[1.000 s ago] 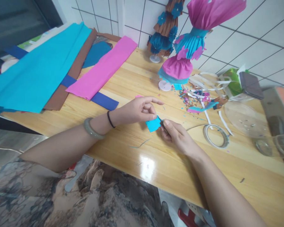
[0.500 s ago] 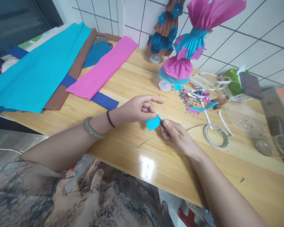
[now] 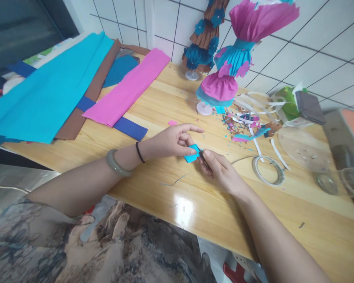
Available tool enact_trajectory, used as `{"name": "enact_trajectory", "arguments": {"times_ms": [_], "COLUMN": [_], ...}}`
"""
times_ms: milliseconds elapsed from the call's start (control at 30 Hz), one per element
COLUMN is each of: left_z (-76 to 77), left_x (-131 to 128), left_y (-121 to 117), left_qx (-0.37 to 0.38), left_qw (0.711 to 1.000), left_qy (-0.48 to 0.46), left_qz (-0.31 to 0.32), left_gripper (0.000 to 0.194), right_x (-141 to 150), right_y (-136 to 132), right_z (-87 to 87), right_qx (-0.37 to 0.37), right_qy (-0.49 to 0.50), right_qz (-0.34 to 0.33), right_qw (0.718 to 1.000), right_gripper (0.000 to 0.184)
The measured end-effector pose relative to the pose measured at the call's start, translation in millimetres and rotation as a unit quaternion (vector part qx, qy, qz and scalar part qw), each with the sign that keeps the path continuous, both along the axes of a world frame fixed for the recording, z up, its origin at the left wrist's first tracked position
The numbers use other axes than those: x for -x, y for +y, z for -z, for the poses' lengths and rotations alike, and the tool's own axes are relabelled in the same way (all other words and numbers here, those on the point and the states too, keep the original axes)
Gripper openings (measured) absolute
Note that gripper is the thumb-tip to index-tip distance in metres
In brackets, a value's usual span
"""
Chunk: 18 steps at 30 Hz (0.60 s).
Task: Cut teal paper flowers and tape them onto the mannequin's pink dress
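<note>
A small piece of turquoise paper [image 3: 191,156] is pinched between the thumb and fingers of my left hand [image 3: 177,140], whose index finger sticks out straight above it. My right hand [image 3: 216,167] is closed round a pair of small dark scissors [image 3: 201,151]. Their blades point up and left and meet the paper's right edge; the handles are mostly hidden in my fingers. Both hands are just above the wooden table [image 3: 153,169]. A small pink paper piece [image 3: 172,123] lies beyond my left hand.
Turquoise [image 3: 50,86] and pink [image 3: 129,88] crepe sheets lie left. Behind stand a pink-and-turquoise paper dress figure [image 3: 220,86] and a brown-and-blue one [image 3: 194,55]. Right are paper scraps [image 3: 244,120], a tape roll [image 3: 268,170], a clear plate [image 3: 301,147] and a phone [image 3: 309,107].
My left thumb has shifted onto the front of the turquoise paper, and the paper has turned slightly and moved a little right. The scissors stay at its edge.
</note>
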<state>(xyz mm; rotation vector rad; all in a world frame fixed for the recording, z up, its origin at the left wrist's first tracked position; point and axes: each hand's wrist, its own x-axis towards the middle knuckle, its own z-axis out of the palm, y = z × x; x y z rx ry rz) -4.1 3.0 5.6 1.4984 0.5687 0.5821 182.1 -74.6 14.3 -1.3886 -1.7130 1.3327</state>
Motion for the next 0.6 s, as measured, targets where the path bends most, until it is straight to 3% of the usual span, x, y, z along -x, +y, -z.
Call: {"name": "enact_trajectory", "arguments": {"times_ms": [600], "left_z": [-5.1], "left_x": [0.6], "left_y": [-3.2], "left_qx": [-0.003], "left_qw": [0.999], "left_qy": [0.031], "left_qz": [0.019], "left_gripper": [0.055], "right_x": [-1.1], "right_y": [-0.6], "right_z": [2.1], "right_qx": [0.005], "right_qy": [-0.008], "right_qz": [-0.015], "right_qw": [1.000], "right_gripper": [0.046]}}
